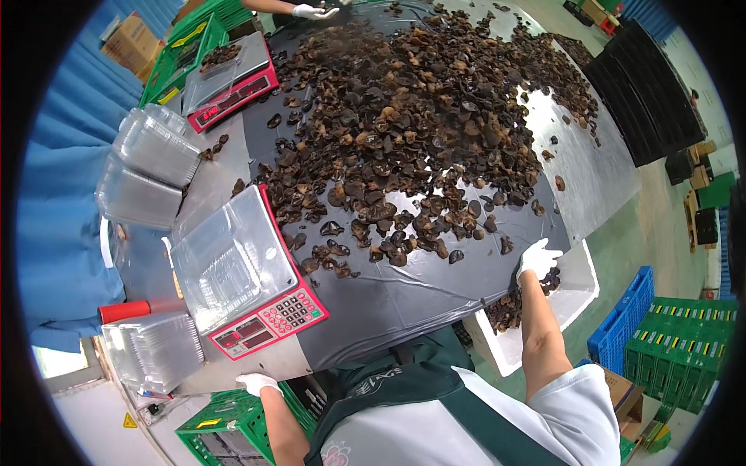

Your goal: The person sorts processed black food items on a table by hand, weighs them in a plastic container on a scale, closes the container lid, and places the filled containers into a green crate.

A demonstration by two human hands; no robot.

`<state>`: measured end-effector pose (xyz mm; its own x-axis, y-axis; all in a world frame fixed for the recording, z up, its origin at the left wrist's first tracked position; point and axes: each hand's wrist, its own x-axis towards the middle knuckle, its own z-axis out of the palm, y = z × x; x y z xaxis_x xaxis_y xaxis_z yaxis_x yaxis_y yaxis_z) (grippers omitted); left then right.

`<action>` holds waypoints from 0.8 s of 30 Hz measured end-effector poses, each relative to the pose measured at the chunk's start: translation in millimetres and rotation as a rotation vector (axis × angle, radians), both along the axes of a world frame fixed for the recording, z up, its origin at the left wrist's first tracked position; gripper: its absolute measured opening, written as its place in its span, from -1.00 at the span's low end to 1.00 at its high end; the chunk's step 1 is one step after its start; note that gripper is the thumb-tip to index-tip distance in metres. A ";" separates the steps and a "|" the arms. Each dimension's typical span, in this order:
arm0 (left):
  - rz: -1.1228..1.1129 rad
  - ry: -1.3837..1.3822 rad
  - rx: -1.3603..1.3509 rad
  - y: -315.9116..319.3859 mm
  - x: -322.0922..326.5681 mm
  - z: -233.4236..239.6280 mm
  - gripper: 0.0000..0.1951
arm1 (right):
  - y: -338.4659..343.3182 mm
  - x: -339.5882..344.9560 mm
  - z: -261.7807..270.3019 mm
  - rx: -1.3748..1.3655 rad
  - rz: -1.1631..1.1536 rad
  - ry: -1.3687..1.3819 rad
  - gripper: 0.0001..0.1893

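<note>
My right hand (pixel 539 259), in a white glove, is at the table's right corner, over a white foam box (pixel 574 282) that holds dark wood ear mushrooms (pixel 506 311). Its fingers look spread, with nothing visible in them. My left hand (pixel 259 384), also gloved, is at the table's front edge below a red electronic scale (pixel 268 329); its fingers are partly hidden. On that scale's plate lies a clear plastic container (pixel 230 274). A large heap of wood ear mushrooms (pixel 402 116) covers much of the dark table sheet (pixel 402 303), with loose pieces along its near side.
A second red scale (pixel 233 96) carries mushrooms at the back left. Stacked clear plastic containers (pixel 154 148) and another stack (pixel 154 352) stand along the left. Another person's gloved hand (pixel 315 11) shows at the far edge. Green crates (pixel 679 343) and a blue pallet (pixel 620 314) stand at right.
</note>
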<state>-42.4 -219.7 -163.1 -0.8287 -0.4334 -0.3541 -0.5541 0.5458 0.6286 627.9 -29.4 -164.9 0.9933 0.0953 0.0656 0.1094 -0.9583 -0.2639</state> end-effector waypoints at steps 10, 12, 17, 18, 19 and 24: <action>-0.008 -0.019 -0.014 -3.1 -4.2 -3.2 -0.17 | -0.7 1.3 -0.6 -0.047 -0.001 -0.014 -0.23; -0.003 -0.014 -0.011 -3.4 -5.6 -5.0 -0.17 | 0.0 -1.0 4.5 -0.047 -0.013 0.004 -0.23; 0.037 -0.009 0.045 -3.7 -5.7 -4.9 -0.18 | 2.3 -4.0 7.5 -0.057 -0.029 0.026 -0.23; 0.038 -0.009 0.046 -3.6 -5.6 -5.2 -0.18 | 2.5 -4.8 9.6 -0.056 -0.028 0.026 -0.23; 0.039 -0.005 0.045 -3.6 -5.6 -5.4 -0.18 | 2.7 -6.1 12.2 -0.048 -0.031 0.037 -0.23; 0.046 -0.029 0.017 -5.0 -9.8 -8.9 -0.18 | 2.5 -5.4 11.7 -0.050 -0.035 0.028 -0.23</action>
